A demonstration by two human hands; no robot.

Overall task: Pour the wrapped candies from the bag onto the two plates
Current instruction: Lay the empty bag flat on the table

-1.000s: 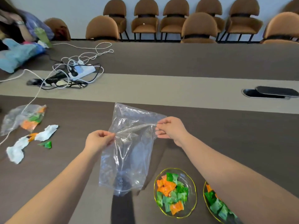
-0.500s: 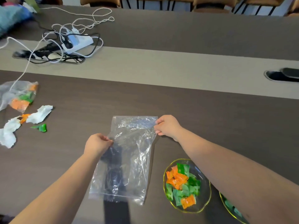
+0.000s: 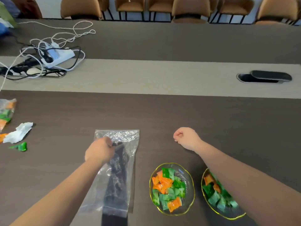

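Flat on the dark wood-grain worktop (image 3: pixel 162 115) lies the empty clear plastic bag (image 3: pixel 121 173), crinkled at its far end, with a dark strip showing through it lengthwise. The left hand (image 3: pixel 99 152) rests on the bag's upper left part, fingers curled down onto the film; whether they pinch it or only press on it cannot be told. The right hand (image 3: pixel 185 137) is well apart from the bag, curled into a loose fist just above the worktop and holding nothing.

Near the front edge sit two clear glass plates with gold rims. The left plate (image 3: pixel 189 175) holds a heap of orange and green wrapped candies (image 3: pixel 169 188); the right plate (image 3: pixel 210 204), just beside it, holds more of the same and is partly covered by the right forearm. Any printing on the wrappers is too small to read.

At the far left lie a second clear bag with candies inside (image 3: pixel 6 111), crumpled white tissue (image 3: pixel 19 132) and a loose green wrapper (image 3: pixel 21 146). Farther back a white power strip (image 3: pixel 58 56) sits in tangled cables, and tan chairs (image 3: pixel 190 10) line the far side.
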